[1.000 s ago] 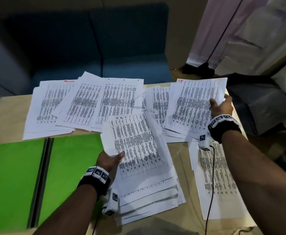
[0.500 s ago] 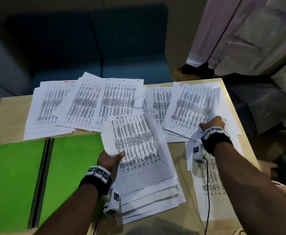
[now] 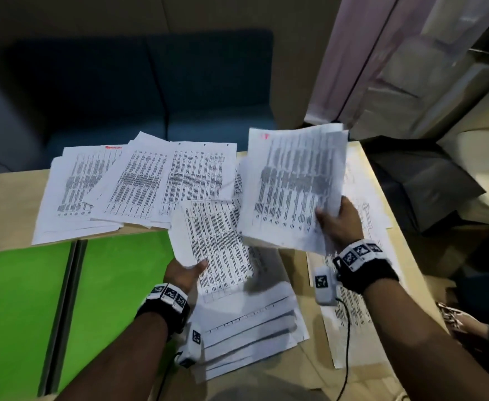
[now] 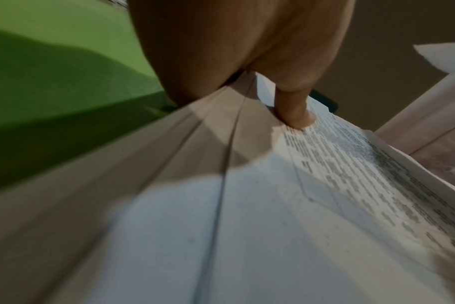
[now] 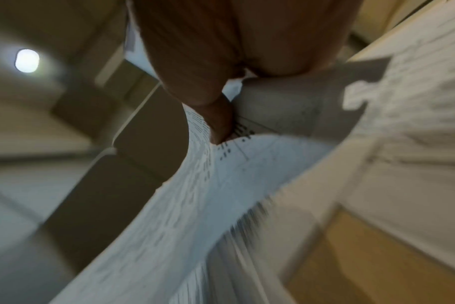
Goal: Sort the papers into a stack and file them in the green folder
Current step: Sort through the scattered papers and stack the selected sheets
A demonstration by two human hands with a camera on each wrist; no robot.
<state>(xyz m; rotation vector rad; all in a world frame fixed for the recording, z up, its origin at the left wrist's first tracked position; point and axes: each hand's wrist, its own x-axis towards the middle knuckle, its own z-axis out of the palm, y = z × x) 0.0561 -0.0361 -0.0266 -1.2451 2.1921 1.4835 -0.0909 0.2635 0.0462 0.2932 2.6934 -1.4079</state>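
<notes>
Each hand's grip pinches papers: right hand (image 3: pixel 340 224) lifted sheaf (image 3: pixel 292 183), left hand (image 3: pixel 184 273) stack (image 4: pixel 273 205); only head view shows both.

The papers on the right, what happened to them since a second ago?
The right hand gripped that bundle of papers and lifted it off the table, swinging it left toward the middle stack. The left hand still holds that stack's top sheet. The green folder stayed open.
</notes>
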